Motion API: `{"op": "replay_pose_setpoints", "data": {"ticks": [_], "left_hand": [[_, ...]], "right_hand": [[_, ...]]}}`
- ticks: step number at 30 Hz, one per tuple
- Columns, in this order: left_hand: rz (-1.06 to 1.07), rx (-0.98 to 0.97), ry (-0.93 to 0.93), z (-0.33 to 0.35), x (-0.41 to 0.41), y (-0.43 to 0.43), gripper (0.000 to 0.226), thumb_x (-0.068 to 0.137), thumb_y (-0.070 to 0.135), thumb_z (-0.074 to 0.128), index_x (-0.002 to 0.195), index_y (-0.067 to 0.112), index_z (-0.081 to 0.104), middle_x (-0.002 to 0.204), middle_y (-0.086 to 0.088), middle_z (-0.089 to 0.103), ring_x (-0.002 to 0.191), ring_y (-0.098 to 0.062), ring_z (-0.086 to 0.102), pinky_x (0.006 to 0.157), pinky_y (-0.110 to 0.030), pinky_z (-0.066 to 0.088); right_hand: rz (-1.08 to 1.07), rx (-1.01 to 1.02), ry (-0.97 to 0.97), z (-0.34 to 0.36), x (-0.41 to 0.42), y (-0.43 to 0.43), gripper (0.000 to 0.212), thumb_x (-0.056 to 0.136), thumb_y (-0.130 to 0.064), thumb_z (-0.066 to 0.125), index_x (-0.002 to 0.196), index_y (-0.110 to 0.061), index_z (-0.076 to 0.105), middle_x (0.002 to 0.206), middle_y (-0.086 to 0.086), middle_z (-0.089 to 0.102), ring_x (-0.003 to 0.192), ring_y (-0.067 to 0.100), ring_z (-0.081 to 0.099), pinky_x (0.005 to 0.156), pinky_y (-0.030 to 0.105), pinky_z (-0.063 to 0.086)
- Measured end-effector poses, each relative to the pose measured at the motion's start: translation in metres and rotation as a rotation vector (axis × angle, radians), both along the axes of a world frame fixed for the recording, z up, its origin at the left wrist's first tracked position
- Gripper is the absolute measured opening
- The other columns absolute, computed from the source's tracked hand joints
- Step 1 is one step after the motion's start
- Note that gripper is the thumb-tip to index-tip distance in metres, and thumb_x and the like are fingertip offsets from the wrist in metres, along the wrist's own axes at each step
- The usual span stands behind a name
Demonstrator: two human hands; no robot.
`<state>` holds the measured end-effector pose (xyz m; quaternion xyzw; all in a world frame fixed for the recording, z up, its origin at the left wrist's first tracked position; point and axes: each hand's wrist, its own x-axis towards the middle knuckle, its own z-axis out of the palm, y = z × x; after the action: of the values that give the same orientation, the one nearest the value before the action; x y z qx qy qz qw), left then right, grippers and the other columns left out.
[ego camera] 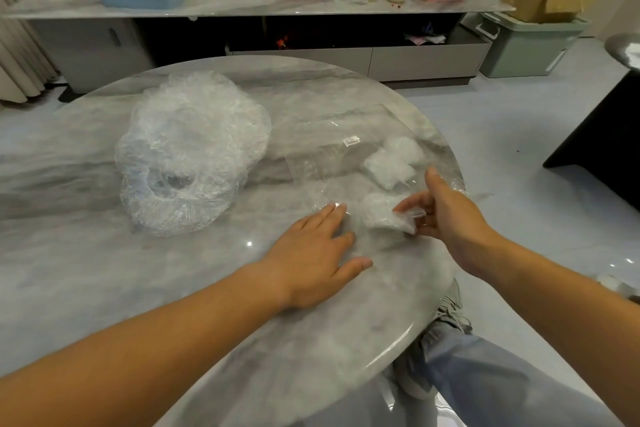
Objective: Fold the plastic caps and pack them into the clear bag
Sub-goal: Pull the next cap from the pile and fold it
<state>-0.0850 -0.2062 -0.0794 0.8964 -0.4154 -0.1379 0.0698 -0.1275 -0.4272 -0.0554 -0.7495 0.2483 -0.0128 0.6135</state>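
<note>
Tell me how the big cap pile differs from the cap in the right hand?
The pile of unfolded caps is big and puffy; the folded cap is a small tight bundle. The pile lies untouched on the table; the right hand pinches the folded cap. Both are clear crinkly plastic.

The round table [104,270] has a polished, glossy top of grey marble-look stone that mirrors the lights. The heap of unfolded caps [194,149] is thin clear plastic film, crinkled and shiny. The clear bag [322,156] is smooth glossy film bearing a small paper label [350,141]. The folded cap [381,213] looks cloudy and wrinkled.
</note>
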Motion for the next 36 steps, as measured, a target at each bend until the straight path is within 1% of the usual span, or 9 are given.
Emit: {"op": "replay_pose_setpoints", "data": {"ticks": [5, 12, 15, 17, 24, 27, 30, 34, 36], "left_hand": [[0.012, 0.038, -0.086, 0.0, 0.001, 0.003, 0.082, 0.097, 0.069, 0.016, 0.161, 0.018, 0.009, 0.168, -0.003, -0.006, 0.155, -0.016, -0.005, 0.125, -0.033, 0.002], [0.041, -0.073, -0.059, 0.002, 0.001, 0.003, 0.089, 0.094, 0.073, 0.017, 0.161, 0.017, -0.001, 0.169, 0.0, -0.001, 0.154, -0.013, 0.002, 0.125, -0.034, 0.012], [0.011, -0.069, -0.073, 0.003, -0.001, 0.004, 0.091, 0.092, 0.074, 0.015, 0.161, 0.017, 0.001, 0.169, 0.0, -0.002, 0.154, -0.013, 0.001, 0.125, -0.034, 0.012], [-0.001, -0.071, -0.064, 0.003, -0.004, 0.006, 0.089, 0.094, 0.073, 0.018, 0.161, 0.017, 0.002, 0.169, 0.001, -0.002, 0.154, -0.013, 0.0, 0.125, -0.034, 0.012], [-0.018, -0.109, -0.044, 0.007, -0.009, 0.009, 0.086, 0.097, 0.069, 0.025, 0.161, 0.016, 0.003, 0.169, 0.001, -0.002, 0.154, -0.012, -0.002, 0.122, -0.027, 0.009], [-0.031, -0.116, -0.033, 0.01, -0.01, 0.01, 0.086, 0.098, 0.068, 0.027, 0.161, 0.015, 0.003, 0.168, 0.0, -0.002, 0.154, -0.013, -0.002, 0.121, -0.026, 0.01], [-0.052, -0.11, -0.034, 0.008, -0.01, 0.01, 0.086, 0.098, 0.068, 0.027, 0.161, 0.015, 0.002, 0.169, -0.001, -0.003, 0.154, -0.013, -0.001, 0.122, -0.028, 0.011], [-0.074, -0.115, -0.042, 0.006, -0.012, 0.011, 0.086, 0.098, 0.068, 0.029, 0.161, 0.014, 0.005, 0.168, -0.002, -0.002, 0.154, -0.014, -0.002, 0.121, -0.027, 0.009], [-0.081, -0.121, -0.046, 0.006, -0.012, 0.012, 0.086, 0.098, 0.068, 0.029, 0.161, 0.014, 0.006, 0.168, -0.003, -0.001, 0.154, -0.014, -0.001, 0.12, -0.025, 0.008]], "right_hand": [[0.116, -0.187, 0.008, -0.009, -0.004, -0.003, 0.078, 0.106, -0.059, 0.022, 0.073, -0.021, 0.082, 0.098, 0.001, 0.077, 0.1, 0.019, 0.067, 0.107, 0.046, 0.047], [0.197, -0.24, 0.041, -0.01, -0.007, 0.0, 0.08, 0.103, -0.063, 0.018, 0.077, -0.024, 0.083, 0.096, -0.001, 0.076, 0.095, 0.016, 0.066, 0.098, 0.036, 0.049], [0.068, -0.047, 0.052, -0.008, 0.003, 0.005, 0.078, 0.103, -0.065, 0.022, 0.089, -0.017, 0.082, 0.099, 0.008, 0.073, 0.089, 0.021, 0.065, 0.08, 0.031, 0.049], [0.01, 0.136, 0.068, -0.005, 0.013, 0.006, 0.08, 0.1, -0.07, 0.026, 0.104, -0.01, 0.078, 0.105, 0.012, 0.071, 0.092, 0.023, 0.066, 0.075, 0.033, 0.048], [-0.044, 0.6, 0.132, 0.003, 0.032, 0.016, 0.089, 0.09, -0.079, 0.042, 0.13, -0.001, 0.058, 0.13, 0.022, 0.061, 0.115, 0.032, 0.061, 0.086, 0.038, 0.05], [-0.053, 0.722, 0.132, 0.013, 0.039, 0.01, 0.088, 0.088, -0.076, 0.051, 0.131, 0.001, 0.055, 0.135, 0.026, 0.053, 0.118, 0.037, 0.059, 0.09, 0.047, 0.056], [-0.051, 0.794, 0.112, 0.02, 0.042, 0.004, 0.087, 0.09, -0.074, 0.051, 0.132, 0.002, 0.055, 0.138, 0.028, 0.05, 0.122, 0.041, 0.058, 0.097, 0.058, 0.053], [-0.064, 0.822, 0.116, 0.012, 0.047, 0.011, 0.091, 0.09, -0.077, 0.046, 0.135, 0.001, 0.055, 0.145, 0.029, 0.045, 0.134, 0.04, 0.048, 0.103, 0.051, 0.048], [-0.062, 0.825, 0.12, 0.005, 0.05, 0.018, 0.095, 0.087, -0.081, 0.046, 0.135, 0.001, 0.056, 0.144, 0.027, 0.048, 0.131, 0.037, 0.051, 0.1, 0.045, 0.049]]}}
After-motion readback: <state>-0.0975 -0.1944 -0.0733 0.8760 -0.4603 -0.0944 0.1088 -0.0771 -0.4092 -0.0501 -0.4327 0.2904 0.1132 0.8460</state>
